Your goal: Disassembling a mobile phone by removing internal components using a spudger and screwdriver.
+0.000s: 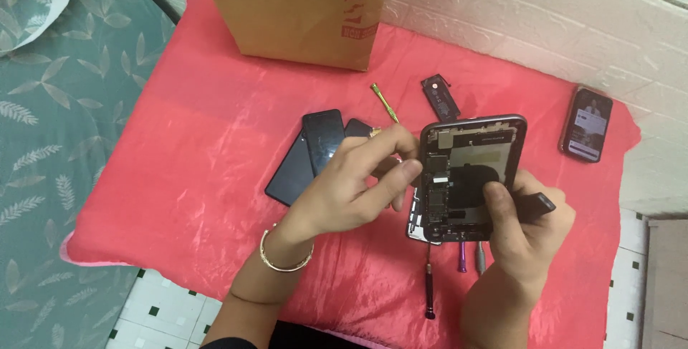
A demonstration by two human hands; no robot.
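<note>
An opened phone body (469,173) with its circuit boards showing is held tilted above the red cloth (208,170). My right hand (527,231) grips its lower right side, thumb pressed on the black inner part, and also holds a flat black piece (539,204) behind it. My left hand (355,184), a gold bangle on its wrist, has its fingers curled with the tips touching the phone's left edge. Whether it pinches anything small I cannot tell.
Several dark phones (315,152) lie fanned left of my hands. A green-handled screwdriver (385,102), a small black part (440,97) and a lit phone (587,124) lie farther back. More screwdrivers (429,288) rest near the front edge. A brown paper bag (301,12) stands at the back.
</note>
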